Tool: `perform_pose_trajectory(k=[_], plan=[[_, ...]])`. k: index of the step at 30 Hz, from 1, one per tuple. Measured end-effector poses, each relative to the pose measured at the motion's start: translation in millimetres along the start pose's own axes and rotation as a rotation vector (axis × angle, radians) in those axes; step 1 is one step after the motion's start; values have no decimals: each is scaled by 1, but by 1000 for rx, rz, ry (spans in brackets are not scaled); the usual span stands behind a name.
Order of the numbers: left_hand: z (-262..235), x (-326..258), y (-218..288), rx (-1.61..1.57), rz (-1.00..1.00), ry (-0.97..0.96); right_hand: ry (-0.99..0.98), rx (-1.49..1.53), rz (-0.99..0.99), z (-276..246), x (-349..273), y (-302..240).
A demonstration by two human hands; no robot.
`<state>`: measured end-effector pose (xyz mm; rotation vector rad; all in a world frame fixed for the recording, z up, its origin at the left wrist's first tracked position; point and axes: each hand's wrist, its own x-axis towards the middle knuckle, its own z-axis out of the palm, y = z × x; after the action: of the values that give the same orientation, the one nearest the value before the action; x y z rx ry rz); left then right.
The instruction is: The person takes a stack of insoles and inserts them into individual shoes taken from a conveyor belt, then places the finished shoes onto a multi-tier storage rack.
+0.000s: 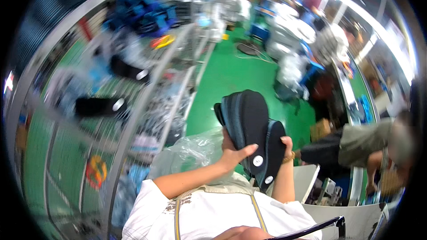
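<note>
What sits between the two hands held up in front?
In the head view, black padded pieces with round white stickers sit between the left hand and the right hand; both hands grip them.

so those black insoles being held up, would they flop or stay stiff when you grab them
Probably semi-stiff: the black insoles stand upright though the left hand and right hand grip only their lower part. Likely light, since fingertips alone seem to support the stack. They look thin, so they may bend under pressure.
</note>
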<state>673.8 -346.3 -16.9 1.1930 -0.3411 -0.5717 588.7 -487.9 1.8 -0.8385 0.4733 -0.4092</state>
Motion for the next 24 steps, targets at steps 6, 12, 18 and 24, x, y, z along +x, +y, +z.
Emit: perform_pose_trajectory(k=[6, 12, 18, 24], plan=[[44, 142, -59, -1, -356, -367, 28, 259, 179, -106, 94, -25], [70, 298, -133, 121, -632, -604, 46, 377, 148, -173, 200, -24], [154, 403, -169, -65, -718, -834, 323, 339, -7, -218, 271, -101], [300, 494, -164, 273, -547, -1336, 541, 377, -263, -300, 300, -180]])
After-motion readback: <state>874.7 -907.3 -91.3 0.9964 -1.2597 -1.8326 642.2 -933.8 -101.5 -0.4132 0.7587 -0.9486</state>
